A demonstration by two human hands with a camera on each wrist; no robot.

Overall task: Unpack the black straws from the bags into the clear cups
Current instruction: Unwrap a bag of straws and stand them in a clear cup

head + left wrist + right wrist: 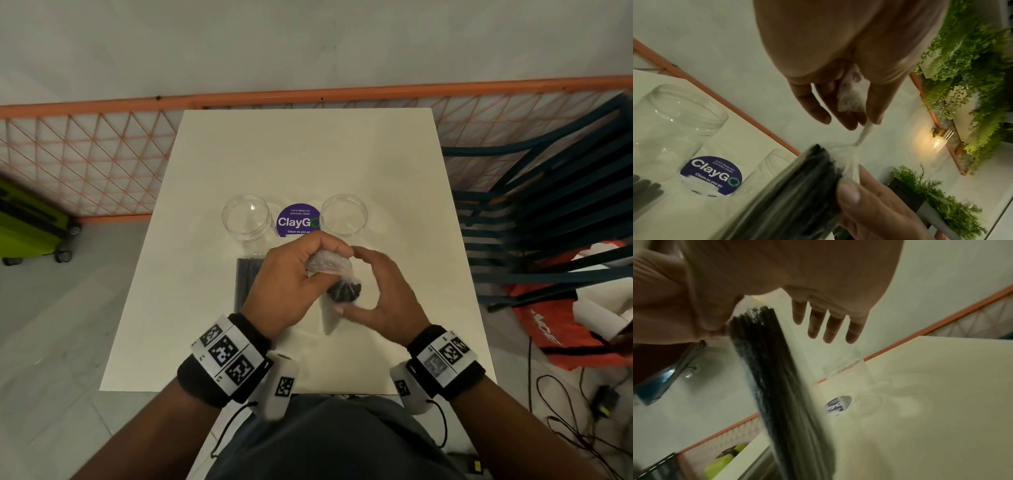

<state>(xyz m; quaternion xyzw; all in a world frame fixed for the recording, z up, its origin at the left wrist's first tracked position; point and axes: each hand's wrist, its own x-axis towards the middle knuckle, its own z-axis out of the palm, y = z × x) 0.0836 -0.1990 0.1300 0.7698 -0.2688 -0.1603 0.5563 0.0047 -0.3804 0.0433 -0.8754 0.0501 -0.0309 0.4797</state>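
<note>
Clear plastic, the bag [329, 265] was not yet open above the desk's [308, 154] middle. The left hand [291, 274] gripped its twisted top and the right hand [387, 294] pinched the black straws [344, 291] inside. Both clear cups [245, 219] stood empty, and a second bag [248, 277] lay unopened near the left one.

Table [308, 154]: one. Clear cups: two, left cup [245, 219] and right cup [343, 214], both at mid-table. Round sticker [296, 221] between them: one. Bags of black straws: two, a held bag [329, 265] above the table's near half and a lying bag [248, 274] toward the left edge. Hands: two, left hand [287, 284] and right hand [387, 298]. Straws per bag: too blurred to count
</note>
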